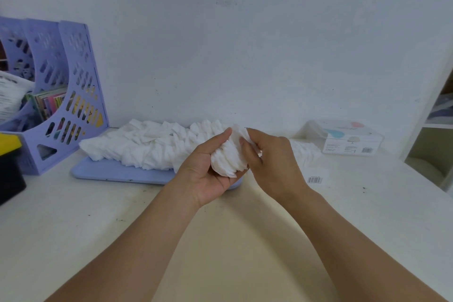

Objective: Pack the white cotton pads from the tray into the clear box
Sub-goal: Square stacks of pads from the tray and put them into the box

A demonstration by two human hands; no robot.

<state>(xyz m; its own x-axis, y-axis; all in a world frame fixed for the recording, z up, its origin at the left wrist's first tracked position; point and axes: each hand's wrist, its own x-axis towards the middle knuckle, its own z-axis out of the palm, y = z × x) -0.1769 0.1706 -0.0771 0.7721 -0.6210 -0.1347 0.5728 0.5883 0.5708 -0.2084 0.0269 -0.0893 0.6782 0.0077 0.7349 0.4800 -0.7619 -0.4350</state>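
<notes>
- White cotton pads, a fanned bundle (228,159), sit between our two hands just in front of the lilac tray (122,174), at its right end.
- Our left hand (208,169) cups the bundle from below, palm up, thumb lying along its upper edge and fingers curled beneath.
- Our right hand (267,157) closes on the bundle's right side, fingertips pinching the top edges of the pads; both grips are closed round the same bundle.
- We judge this to be the gathering step: squaring a handful into a tidy stack before it goes anywhere.
- On the tray a long heap of loose pads (147,147) remains, so most of the work seems still ahead.
- To the right of the tray, well apart, stands the clear box (343,137); a row of pads (304,149) lies beside its near left side, though we cannot tell whether these are inside it.
- Next we would need to keep the stack pressed together, carry it right from the tray, and set it in edge-on so it does not splay.
</notes>
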